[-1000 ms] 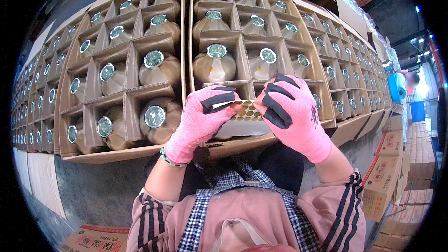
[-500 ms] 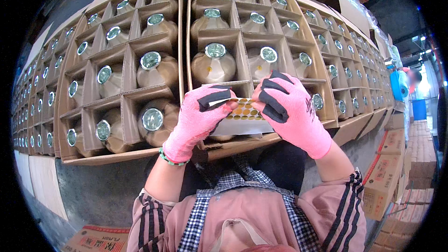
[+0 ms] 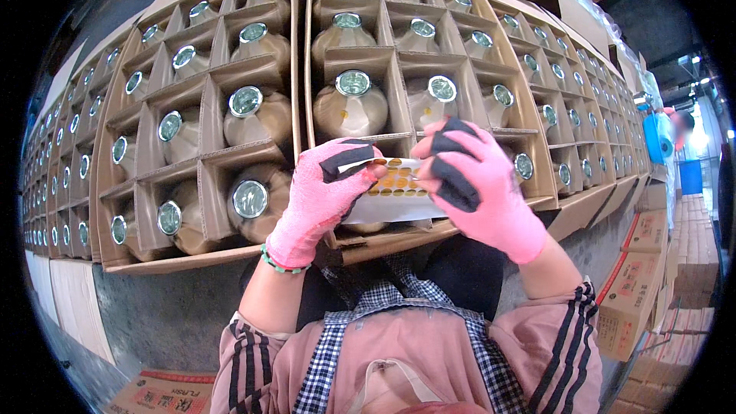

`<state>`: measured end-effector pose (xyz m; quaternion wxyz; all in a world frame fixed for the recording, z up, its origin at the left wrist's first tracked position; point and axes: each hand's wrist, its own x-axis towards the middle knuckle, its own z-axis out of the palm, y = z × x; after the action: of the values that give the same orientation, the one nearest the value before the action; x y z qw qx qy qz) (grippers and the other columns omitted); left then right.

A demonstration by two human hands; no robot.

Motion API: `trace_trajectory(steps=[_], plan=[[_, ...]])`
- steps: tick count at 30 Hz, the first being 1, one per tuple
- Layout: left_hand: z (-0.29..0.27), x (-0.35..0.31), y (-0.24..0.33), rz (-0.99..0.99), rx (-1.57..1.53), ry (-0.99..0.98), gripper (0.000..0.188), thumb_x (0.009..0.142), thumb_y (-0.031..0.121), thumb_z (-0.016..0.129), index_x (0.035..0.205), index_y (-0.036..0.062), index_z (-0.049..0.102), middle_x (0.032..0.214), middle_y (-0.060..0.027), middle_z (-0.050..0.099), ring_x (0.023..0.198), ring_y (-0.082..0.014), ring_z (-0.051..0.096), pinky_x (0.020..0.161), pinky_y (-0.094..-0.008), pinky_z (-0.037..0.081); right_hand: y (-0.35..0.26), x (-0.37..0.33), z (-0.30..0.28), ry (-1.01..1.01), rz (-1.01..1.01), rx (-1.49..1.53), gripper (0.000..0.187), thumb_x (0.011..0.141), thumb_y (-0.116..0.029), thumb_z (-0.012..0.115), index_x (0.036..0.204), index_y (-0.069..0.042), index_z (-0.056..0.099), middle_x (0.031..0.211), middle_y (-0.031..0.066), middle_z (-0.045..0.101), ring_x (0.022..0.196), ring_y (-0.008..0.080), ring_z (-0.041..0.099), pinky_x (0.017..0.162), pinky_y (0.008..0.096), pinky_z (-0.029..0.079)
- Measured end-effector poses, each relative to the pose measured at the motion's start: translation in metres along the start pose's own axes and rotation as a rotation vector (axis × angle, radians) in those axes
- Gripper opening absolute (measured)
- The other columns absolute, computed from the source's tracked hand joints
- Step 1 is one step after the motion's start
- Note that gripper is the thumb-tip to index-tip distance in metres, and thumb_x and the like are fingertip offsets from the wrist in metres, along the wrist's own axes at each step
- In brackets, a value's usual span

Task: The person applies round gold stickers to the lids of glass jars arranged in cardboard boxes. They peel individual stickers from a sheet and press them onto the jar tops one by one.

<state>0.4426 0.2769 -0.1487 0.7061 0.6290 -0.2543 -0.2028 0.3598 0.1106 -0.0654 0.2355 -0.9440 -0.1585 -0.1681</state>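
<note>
1. Gold-dotted sheet (image 3: pixel 395 182), head view: sits between both hands, long side running roughly left-right, above the near edge of the box (image 3: pixel 399 241).
2. Left hand (image 3: pixel 326 188) has the sheet's left end pinched, so that one's nearest.
3. Right hand (image 3: pixel 483 188) is at the other end, fingers curled but blurry; can't tell if it's gripping.
4. Bottles (image 3: pixel 350 113) stand just beyond.

- A white sheet (image 3: pixel 394 201) is carrying rows of round, gold stickers (image 3: pixel 395 181), its lower part showing plain white.
- It is stretching crosswise, its left end resting in the left grip (image 3: pixel 331 184).
- Its right end is disappearing behind the right grip (image 3: pixel 474 184) (blurred fingers are hiding any contact).
</note>
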Motion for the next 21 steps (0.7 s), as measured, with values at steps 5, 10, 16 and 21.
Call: trace_trajectory(steps=[5,10,16,21], plan=[[-0.002,-0.003,0.003,-0.101,0.006,-0.001,0.017,0.067,0.009,0.066,0.082,0.0009,0.064,0.08,-0.0061,0.061,0.074,-0.0108,0.057,0.068,-0.0234,0.045,0.096,-0.007,-0.041,0.234,0.445,-0.019,0.012,0.067,-0.009,0.063,0.072,0.0,0.056,0.106,0.0105,0.053,0.095,0.0244,0.05,0.082,0.0308,0.039],[0.003,0.003,0.004,-0.097,0.047,-0.05,0.019,0.067,0.012,0.067,0.082,0.0006,0.064,0.078,-0.0056,0.061,0.07,-0.0097,0.056,0.064,-0.0226,0.044,0.219,-0.052,-0.035,-0.226,0.519,-0.661,0.021,0.064,-0.024,0.063,0.078,-0.008,0.061,0.121,0.0124,0.041,0.111,0.038,0.035,0.093,0.0444,0.031],[-0.001,0.002,0.003,-0.127,0.059,-0.034,0.018,0.067,0.012,0.067,0.081,0.0005,0.063,0.075,-0.0041,0.061,0.069,-0.0079,0.055,0.064,-0.0217,0.044,0.242,-0.039,0.004,-0.528,0.401,-0.79,0.018,0.068,-0.013,0.055,0.084,-0.009,0.06,0.127,0.012,0.036,0.119,0.0355,0.028,0.096,0.0454,0.027],[-0.002,0.003,0.0,-0.114,0.043,-0.027,0.017,0.067,0.011,0.066,0.081,0.0008,0.063,0.074,-0.0028,0.061,0.069,-0.0072,0.055,0.064,-0.0211,0.044,0.236,-0.033,0.01,-0.615,0.34,-0.911,0.019,0.07,-0.01,0.049,0.086,-0.01,0.06,0.127,0.0125,0.036,0.119,0.0329,0.029,0.097,0.0464,0.024]])
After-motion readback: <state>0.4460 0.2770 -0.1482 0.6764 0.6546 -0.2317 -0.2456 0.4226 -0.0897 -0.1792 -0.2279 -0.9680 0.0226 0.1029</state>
